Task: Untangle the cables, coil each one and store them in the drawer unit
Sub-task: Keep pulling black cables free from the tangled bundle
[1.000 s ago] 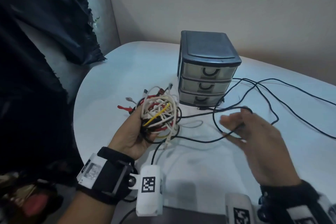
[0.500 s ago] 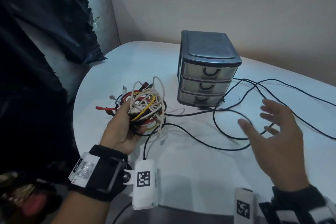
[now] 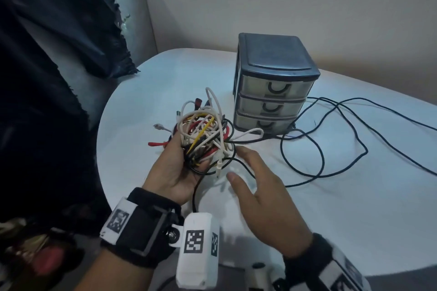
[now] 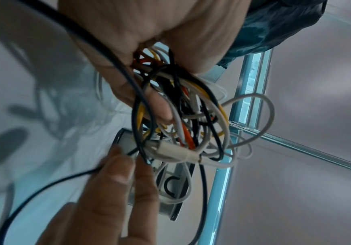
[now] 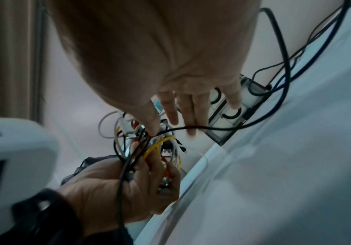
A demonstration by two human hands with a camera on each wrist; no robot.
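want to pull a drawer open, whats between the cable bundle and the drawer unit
In the head view, a white cable loop and black cable cross the table between the cable bundle and drawer unit.

The left hand (image 3: 176, 172) is palm-up above the table, fingers and thumb curled round a tangled cable bundle (image 3: 204, 134). The right hand (image 3: 262, 198) reaches toward it from the right, palm down, fingers straight and slightly spread, fingertips (image 4: 116, 159) just beside the bundle's lower loops
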